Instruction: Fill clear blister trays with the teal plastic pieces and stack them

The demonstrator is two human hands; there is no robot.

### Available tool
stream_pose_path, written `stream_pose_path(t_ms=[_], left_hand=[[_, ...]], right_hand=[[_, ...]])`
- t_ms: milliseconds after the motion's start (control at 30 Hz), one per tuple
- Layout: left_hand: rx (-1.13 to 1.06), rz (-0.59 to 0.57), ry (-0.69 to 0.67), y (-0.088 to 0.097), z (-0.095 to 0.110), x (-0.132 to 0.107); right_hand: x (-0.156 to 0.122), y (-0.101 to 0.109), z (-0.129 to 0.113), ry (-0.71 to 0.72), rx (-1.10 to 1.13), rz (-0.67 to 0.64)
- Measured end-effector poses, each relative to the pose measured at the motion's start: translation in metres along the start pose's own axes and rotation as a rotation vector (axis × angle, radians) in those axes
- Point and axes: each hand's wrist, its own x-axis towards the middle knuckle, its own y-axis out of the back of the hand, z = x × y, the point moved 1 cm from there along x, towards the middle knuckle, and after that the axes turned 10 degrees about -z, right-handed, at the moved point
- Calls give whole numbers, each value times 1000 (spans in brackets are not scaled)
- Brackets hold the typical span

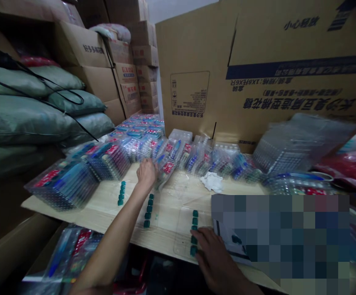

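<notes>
My left hand (pixel 147 174) reaches far across the wooden board (pixel 110 205) and closes on a clear blister pack (pixel 166 170) with a red label at the edge of a row of packs. My right hand (pixel 213 252) lies near the front edge with fingers spread flat on a clear plastic tray (pixel 185 231) that holds a column of small teal pieces (pixel 194 233). Two more clear trays with teal pieces (pixel 149 211) (pixel 121 193) lie on the board between my hands.
Stacks of packed blister packs (pixel 64 184) line the left and back of the board. A large cardboard sheet (pixel 257 69) stands behind. Green sacks (pixel 27 110) and cartons (pixel 125 73) are piled at left. A stack of clear trays (pixel 291 151) sits at right. White crumpled paper (pixel 213 181) lies mid-board.
</notes>
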Motion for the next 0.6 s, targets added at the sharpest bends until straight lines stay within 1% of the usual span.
stream_pose_path(t_ms=[100, 200, 300, 367, 433, 467, 600], left_hand=[[4, -50, 63, 10, -2, 14], [35, -57, 58, 15, 2, 17], [174, -42, -63, 10, 15, 9], [292, -77, -136, 3, 25, 3], [350, -127, -145, -5, 31, -1], [354, -133, -134, -7, 33, -1], [302, -96, -106, -9, 31, -3]], right_hand=[[11, 15, -1, -23, 6, 23], [12, 21, -5, -18, -63, -42], [4, 12, -10, -4, -154, -173], [0, 1, -10, -21, -203, -228], [-2, -10, -7, -33, -231, -244], [-3, -14, -5, -26, -237, -247], [-12, -25, 1, 96, -257, -258]])
